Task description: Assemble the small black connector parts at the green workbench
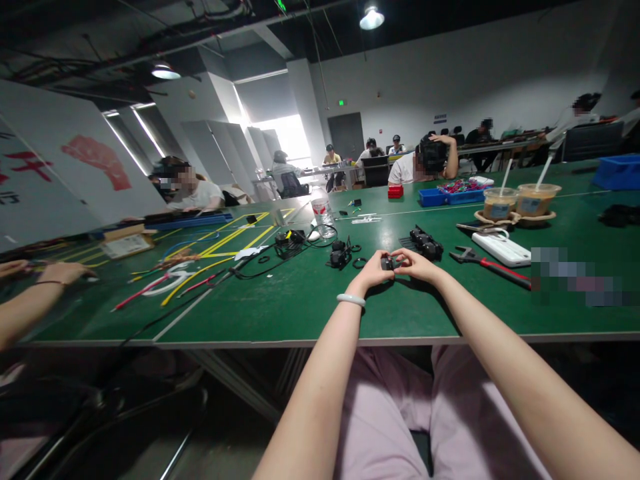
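Both my hands meet over the green table point(300, 310), fingers wrapped round a small black part point(387, 264). My left hand point(373, 271) grips it from the left, with a pale bangle on the wrist. My right hand point(416, 264) pinches its right side. Just left of my hands lie a black ring point(359, 263) and a black device point(339, 255). Behind my right hand is a larger black assembly point(424, 244).
Pliers with red handles point(505, 272), a white power bank point(501, 249) and two drink cups point(537, 200) stand at the right. Cables point(187, 283) and a bottle point(323, 217) are left. Another person's hands point(63, 273) are at the far left.
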A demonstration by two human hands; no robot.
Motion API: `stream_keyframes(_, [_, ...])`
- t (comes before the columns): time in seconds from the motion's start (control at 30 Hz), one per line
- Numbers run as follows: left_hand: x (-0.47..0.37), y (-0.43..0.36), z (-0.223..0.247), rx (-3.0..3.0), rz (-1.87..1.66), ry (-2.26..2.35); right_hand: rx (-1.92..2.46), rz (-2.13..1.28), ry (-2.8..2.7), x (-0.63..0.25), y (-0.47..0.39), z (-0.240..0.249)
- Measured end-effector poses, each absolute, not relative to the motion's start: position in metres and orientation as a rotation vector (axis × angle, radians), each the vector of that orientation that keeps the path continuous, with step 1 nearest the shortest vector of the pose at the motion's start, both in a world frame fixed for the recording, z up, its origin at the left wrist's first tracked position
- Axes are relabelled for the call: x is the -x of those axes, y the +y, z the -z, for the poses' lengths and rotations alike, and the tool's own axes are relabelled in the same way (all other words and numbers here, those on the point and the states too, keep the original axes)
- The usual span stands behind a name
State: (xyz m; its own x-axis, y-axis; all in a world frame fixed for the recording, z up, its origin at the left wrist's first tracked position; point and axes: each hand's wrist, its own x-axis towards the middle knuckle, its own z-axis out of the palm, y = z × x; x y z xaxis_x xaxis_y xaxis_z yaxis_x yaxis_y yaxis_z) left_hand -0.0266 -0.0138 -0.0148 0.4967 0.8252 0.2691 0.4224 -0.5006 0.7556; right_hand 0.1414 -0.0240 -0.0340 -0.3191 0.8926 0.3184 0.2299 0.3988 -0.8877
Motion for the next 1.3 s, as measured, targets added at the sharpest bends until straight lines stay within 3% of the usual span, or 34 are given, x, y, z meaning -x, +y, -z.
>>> stream_keyframes(1.3, [0.027,-0.010,0.018,-2.126,-0.857,1.018,1.080,-0.742,-1.881,-0.138,-0.020,0.034])
